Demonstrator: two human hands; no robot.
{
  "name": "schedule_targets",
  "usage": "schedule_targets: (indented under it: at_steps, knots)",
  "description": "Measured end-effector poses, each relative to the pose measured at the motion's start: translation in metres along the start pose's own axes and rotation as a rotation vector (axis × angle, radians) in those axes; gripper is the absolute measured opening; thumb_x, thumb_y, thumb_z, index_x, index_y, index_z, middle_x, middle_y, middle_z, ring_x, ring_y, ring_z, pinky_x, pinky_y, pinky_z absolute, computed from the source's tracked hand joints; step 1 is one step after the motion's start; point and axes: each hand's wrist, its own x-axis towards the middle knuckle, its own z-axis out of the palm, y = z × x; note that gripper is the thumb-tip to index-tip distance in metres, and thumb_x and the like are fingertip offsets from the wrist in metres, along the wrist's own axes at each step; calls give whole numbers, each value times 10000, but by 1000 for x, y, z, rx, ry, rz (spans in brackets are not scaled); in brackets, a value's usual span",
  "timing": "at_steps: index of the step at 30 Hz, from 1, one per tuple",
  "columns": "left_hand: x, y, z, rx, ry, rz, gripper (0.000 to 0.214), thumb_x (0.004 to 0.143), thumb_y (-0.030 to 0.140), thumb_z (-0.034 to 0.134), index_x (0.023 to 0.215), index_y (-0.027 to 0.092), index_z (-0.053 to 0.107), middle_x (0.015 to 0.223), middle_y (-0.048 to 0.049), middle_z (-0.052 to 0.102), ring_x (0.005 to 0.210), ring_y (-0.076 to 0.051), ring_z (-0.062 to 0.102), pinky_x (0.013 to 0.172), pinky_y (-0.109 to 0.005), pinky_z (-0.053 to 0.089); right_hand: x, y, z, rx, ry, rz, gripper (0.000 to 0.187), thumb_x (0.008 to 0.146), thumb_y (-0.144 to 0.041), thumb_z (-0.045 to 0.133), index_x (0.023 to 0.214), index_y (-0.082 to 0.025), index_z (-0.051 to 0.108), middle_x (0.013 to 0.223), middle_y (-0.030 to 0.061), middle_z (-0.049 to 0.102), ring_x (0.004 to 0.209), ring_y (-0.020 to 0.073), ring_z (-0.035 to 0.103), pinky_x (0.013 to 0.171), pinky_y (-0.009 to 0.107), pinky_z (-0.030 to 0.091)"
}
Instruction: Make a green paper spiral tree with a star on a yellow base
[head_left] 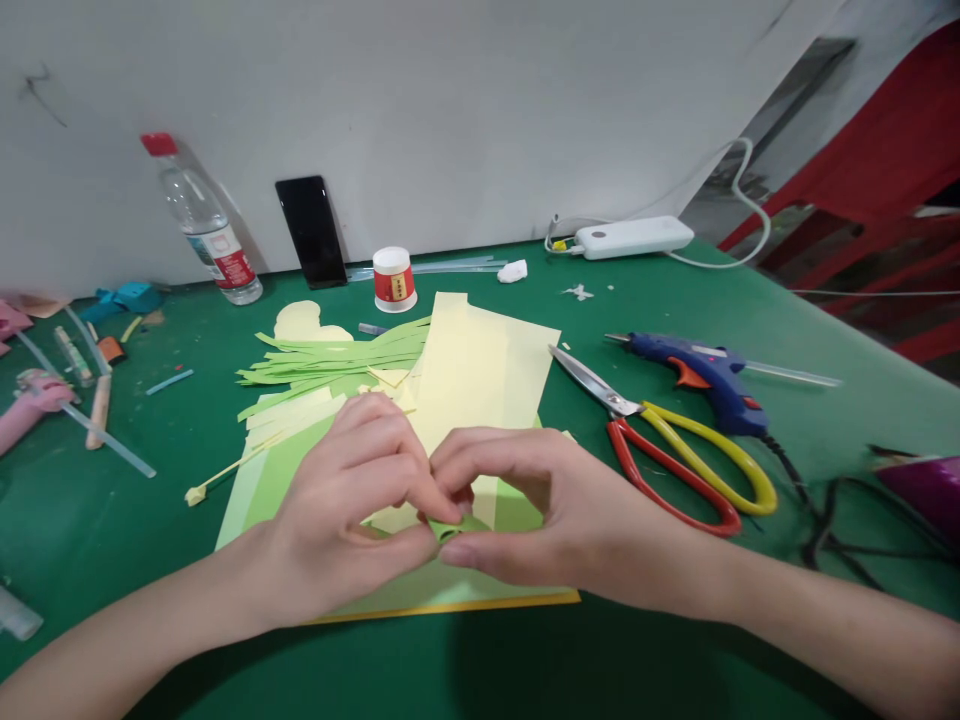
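Between my two hands is a small curled strip of green paper [453, 529], held low over the paper stack. My left hand [360, 500] pinches its left end between thumb and forefinger. From the other side, my right hand [517, 490] grips it the same way. Part of the strip is hidden by my fingers. Beneath lie green and pale yellow sheets [480, 365]. Cut green strips [345, 360] are bunched behind my left hand. A thin yellow paper stem with a bud-like tip [196, 495] rests left of the sheets.
Right of my hands lie scissors [622, 405] with red and yellow handles and a blue glue gun [705, 375]. Along the wall stand a water bottle [202, 225], a phone [311, 230], a paper cup [394, 280] and a white power bank [634, 237]. Glue sticks [109, 435] litter the left.
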Motion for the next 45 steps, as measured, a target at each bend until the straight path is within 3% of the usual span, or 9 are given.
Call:
schedule_targets:
  at_steps: [3, 10, 16, 19, 27, 35, 38, 42, 45]
  knots:
    - [-1, 0, -1, -16, -70, 21, 131, 755, 69, 603, 697, 183, 635, 598, 24, 507, 642, -118, 459, 649, -291, 415, -1, 0, 0, -43, -9, 19, 108, 698, -189, 643, 665, -149, 548, 717, -7, 535, 697, 94, 475, 658, 222, 405]
    - [1, 2, -11, -52, -464, 78, 174, 807, 55, 523, 861, 155, 655, 674, -19, 557, 677, -134, 448, 681, -306, 429, -4, 2, -6, -199, -166, 121, 113, 672, -178, 622, 640, -164, 514, 745, -11, 581, 698, 104, 520, 613, 209, 410]
    - [-1, -2, -1, -78, -131, 25, 104, 785, 95, 602, 722, 170, 635, 596, 17, 512, 626, -115, 439, 638, -302, 417, 0, -4, -5, -162, -77, 96, 117, 711, -244, 643, 690, -158, 567, 722, -8, 560, 687, 94, 496, 639, 213, 413]
    - [-1, -3, 3, -54, -73, 5, 91, 746, 86, 647, 692, 156, 621, 597, 15, 537, 617, -113, 451, 633, -303, 419, 2, -2, -2, -149, -2, 29, 119, 720, -223, 634, 668, -153, 553, 702, -7, 538, 677, 91, 475, 648, 214, 410]
    - [2, 2, -6, -22, -405, 54, 153, 782, 53, 560, 805, 158, 669, 612, -4, 508, 628, -128, 413, 645, -308, 417, -6, 2, -9, -217, -146, 123, 144, 710, -247, 619, 638, -164, 527, 743, -7, 577, 701, 102, 514, 617, 211, 395]
    - [-2, -4, 1, 23, -64, 10, 86, 746, 115, 661, 697, 159, 605, 599, 29, 516, 615, -107, 442, 642, -302, 419, 0, -2, -1, -152, 37, 39, 73, 710, -204, 632, 692, -161, 576, 723, -5, 554, 678, 92, 475, 650, 212, 416]
    - [-1, -4, 0, 19, -136, 22, 59, 775, 126, 630, 734, 167, 631, 622, 14, 514, 641, -119, 445, 642, -300, 416, -2, 0, -1, -172, 28, 41, 91, 695, -189, 628, 652, -161, 553, 687, -13, 532, 664, 92, 475, 636, 215, 411]
    - [1, 0, -6, -18, -400, 38, 181, 797, 52, 531, 825, 172, 662, 641, -6, 510, 653, -131, 426, 652, -306, 410, -4, 1, -7, -212, -111, 95, 133, 676, -196, 611, 604, -164, 505, 690, -19, 550, 667, 96, 487, 611, 214, 394]
    - [1, 0, -6, -39, -378, 38, 191, 794, 38, 525, 818, 167, 664, 634, 0, 508, 635, -125, 426, 675, -316, 413, -4, -2, -10, -215, -128, 157, 124, 685, -221, 619, 628, -164, 525, 699, -15, 550, 677, 100, 487, 611, 217, 395]
